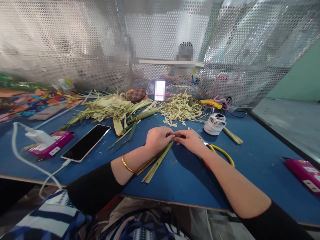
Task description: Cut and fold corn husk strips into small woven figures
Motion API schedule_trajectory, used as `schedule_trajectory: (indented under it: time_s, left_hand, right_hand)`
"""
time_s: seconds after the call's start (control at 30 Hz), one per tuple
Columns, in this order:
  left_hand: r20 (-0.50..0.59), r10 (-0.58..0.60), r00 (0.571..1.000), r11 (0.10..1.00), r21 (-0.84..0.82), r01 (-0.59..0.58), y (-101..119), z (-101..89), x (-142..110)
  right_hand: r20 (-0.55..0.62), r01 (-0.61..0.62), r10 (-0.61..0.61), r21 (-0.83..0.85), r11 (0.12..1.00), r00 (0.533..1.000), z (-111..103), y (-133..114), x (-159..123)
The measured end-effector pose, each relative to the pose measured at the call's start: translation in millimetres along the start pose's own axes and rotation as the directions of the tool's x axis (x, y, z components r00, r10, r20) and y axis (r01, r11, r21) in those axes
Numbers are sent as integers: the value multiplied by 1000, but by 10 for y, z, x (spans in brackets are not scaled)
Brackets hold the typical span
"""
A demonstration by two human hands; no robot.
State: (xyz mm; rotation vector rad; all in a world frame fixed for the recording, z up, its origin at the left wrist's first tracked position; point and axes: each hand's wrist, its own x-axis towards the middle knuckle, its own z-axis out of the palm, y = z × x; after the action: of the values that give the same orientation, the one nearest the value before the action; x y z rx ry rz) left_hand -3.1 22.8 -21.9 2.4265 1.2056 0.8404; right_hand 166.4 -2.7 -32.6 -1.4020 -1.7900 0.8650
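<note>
Both hands meet over the middle of the blue table (190, 180). My left hand (158, 137), with a gold bangle at the wrist, is closed around the upper end of green-yellow plant leaf strips (158, 163). The strips' loose ends point down toward the table's front edge. Fingertips of my right hand (186, 138) are pinched together against the left fingertips at the tip of the strips. What exactly the right fingers grip is too small to tell. Under my right forearm lie scissors (221, 151) with yellow handles, partly hidden.
Behind my hands lie a heap of long leaves (110, 106) and a pile of cut scraps (182, 106). A spool of white thread (215, 124) stands at right. A phone (86, 143), purple power strips (51, 145) and cables lie about. A perforated metal screen (155, 30) closes the back.
</note>
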Motion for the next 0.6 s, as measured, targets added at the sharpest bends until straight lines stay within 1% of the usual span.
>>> schedule_trajectory:
  time_s: [0.13,0.2,0.3,0.37,0.43,0.53,0.6]
  left_hand:
    - [-9,-29,1000,999,-40,29,15,-1,-10]
    - [-10,-50,999,996,-80,49,8,-7,-5]
    - [3,-92,996,979,-181,91,-27,-19,17]
    - [23,-128,992,966,-225,129,-60,-29,41]
    - [41,-182,982,966,-180,186,-92,-39,68]
    - [59,-259,964,966,1,259,-128,-50,99]
    - [76,-274,959,960,75,269,-140,-48,108]
  right_hand:
    - [-94,-79,80,14,997,992,20,34,-2]
    - [-129,-98,99,20,995,987,12,50,-1]
    - [-159,-96,104,56,994,982,-19,62,8]
    - [-192,-71,85,80,994,978,-46,65,15]
    - [-240,-23,41,80,997,970,-70,61,20]
    - [-295,77,-67,24,997,953,-93,36,18]
    - [-274,144,-139,-3,990,952,-94,4,8]
